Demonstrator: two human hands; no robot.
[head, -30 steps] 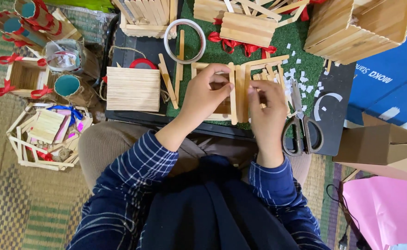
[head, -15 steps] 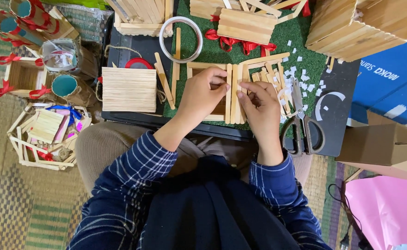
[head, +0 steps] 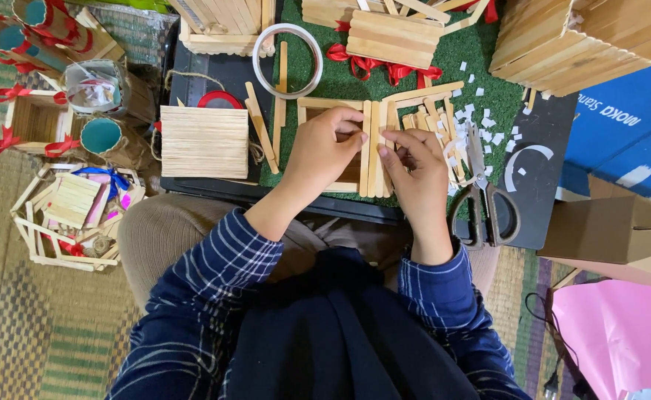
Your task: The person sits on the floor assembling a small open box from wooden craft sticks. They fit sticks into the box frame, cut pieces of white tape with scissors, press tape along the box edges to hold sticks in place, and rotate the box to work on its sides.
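On the green mat: a stick frame (head: 366, 148) made of flat wooden craft sticks lies in the middle, partly hidden under both hands.
Left hand (head: 324, 152): fingers bent and pinched on the sticks at the top of the frame.
Right hand (head: 414, 169): fingertips pressed on the upright sticks, just beside the left hand — the two hands almost touch.
Left side: a flat stick panel (head: 204, 141), loose sticks (head: 260, 133) and a tape ring (head: 287, 50) lie near.
Right side: scissors (head: 485, 204) lie just beside the right wrist, with white paper bits (head: 488, 126) scattered about.
Far side: a stick block with red ribbon (head: 392, 41) and a big stick box (head: 581, 37) — both well apart from the hands.
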